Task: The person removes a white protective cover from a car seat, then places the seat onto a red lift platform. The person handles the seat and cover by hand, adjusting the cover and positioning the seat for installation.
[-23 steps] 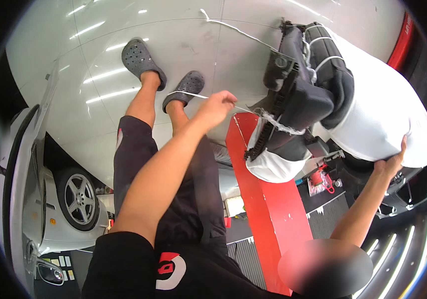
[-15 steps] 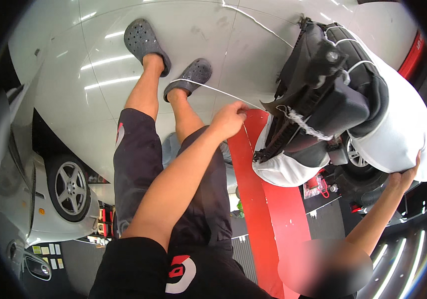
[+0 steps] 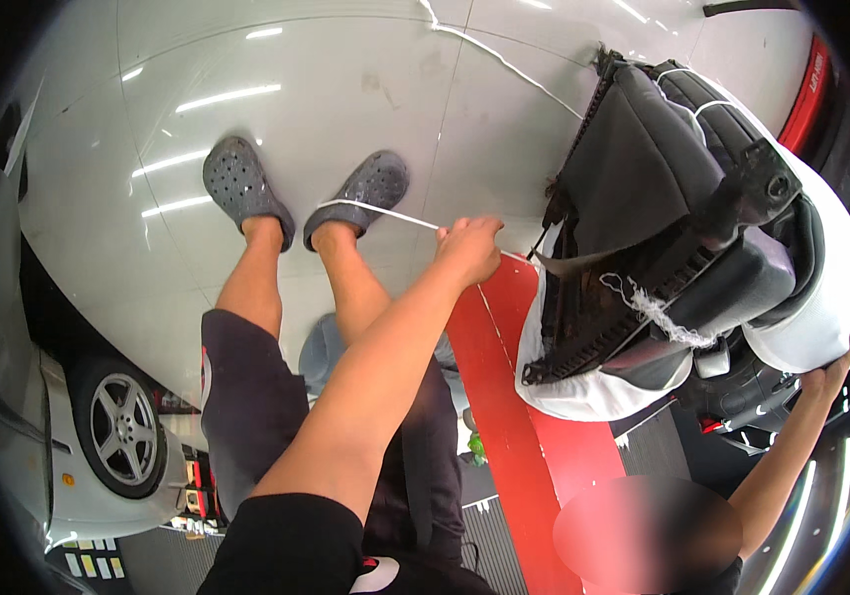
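A black car seat (image 3: 633, 159) with a toothed dark rail along its edge rests tilted on a red bench (image 3: 504, 416). White cover material (image 3: 792, 342) wraps its outer side and lower edge. My left hand (image 3: 471, 248) is closed on a thin white cord (image 3: 400, 215), beside the bench's far end. That cord runs from across my left-hand side's neighbouring clog (image 3: 370, 183) towards the seat. At the right, my right hand (image 3: 828, 379) grips the seat's white-covered edge, with its fingers partly hidden. Frayed white fibres (image 3: 658, 315) cling to the seat's underside.
A silver car with a spoked wheel (image 3: 125, 426) stands at the left. Another white cord length (image 3: 504, 64) trails over the tiled floor beyond the seat. A bluish-grey rounded object (image 3: 320, 357) shows between my legs. Something long and red (image 3: 809, 99) lies at the far right.
The seat has turned, showing more of its black panel. My right hand has shifted slightly right and nearer with the white edge. My left hand still holds the cord; the view has shifted.
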Tool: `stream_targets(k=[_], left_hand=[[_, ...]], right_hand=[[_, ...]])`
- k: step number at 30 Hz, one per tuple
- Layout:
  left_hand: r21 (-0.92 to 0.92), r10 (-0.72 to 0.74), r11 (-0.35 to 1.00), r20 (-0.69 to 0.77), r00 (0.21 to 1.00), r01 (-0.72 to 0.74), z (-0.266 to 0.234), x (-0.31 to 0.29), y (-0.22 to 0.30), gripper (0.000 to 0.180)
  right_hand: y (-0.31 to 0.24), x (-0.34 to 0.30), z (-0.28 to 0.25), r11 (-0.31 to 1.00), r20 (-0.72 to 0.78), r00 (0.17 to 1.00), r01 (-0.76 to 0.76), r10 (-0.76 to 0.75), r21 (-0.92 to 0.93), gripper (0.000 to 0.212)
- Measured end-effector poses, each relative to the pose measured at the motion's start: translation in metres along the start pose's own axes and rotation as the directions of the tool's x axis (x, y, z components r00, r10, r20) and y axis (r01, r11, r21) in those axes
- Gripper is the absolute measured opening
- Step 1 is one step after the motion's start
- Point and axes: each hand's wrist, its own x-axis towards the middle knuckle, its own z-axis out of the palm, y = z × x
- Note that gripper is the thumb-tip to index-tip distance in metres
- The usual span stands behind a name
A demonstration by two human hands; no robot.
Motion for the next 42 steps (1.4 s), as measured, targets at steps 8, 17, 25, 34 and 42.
stream_targets(k=[8, 17, 25, 34, 42], left_hand=[[-0.355, -0.195, 0.930, -0.252, 0.948, 0.097, -0.035, -0.017, -0.017, 0.038], [-0.476, 0.103, 0.682, -0.689, 0.718, -0.555, -0.199, -0.068, 0.205, 0.025], [0.262, 0.715, 0.616, -0.581, 0.389, -0.743, -0.221, -0.153, 0.429, 0.029], [0.574, 0.929, 0.352, -0.115, 0.352, -0.739, -0.130, -0.119, 0.629, 0.072], [0.613, 0.753, 0.530, -0.024, 0.657, -0.585, -0.059, -0.089, 0.707, 0.140]], right_hand=[[0.021, -0.026, 0.019, 0.986, 0.063, 0.992, 0.097, -0.106, 0.133, 0.058], [0.026, -0.092, 0.072, 0.837, -0.303, 0.839, 0.517, -0.453, 0.181, 0.110], [0.016, -0.115, 0.076, 0.855, -0.419, 0.809, 0.502, -0.413, 0.127, 0.123], [0.012, -0.145, 0.065, 0.936, -0.391, 0.902, 0.282, -0.184, 0.210, 0.128], [0.023, -0.195, 0.079, 0.951, -0.337, 0.926, 0.243, -0.168, 0.193, 0.121]])
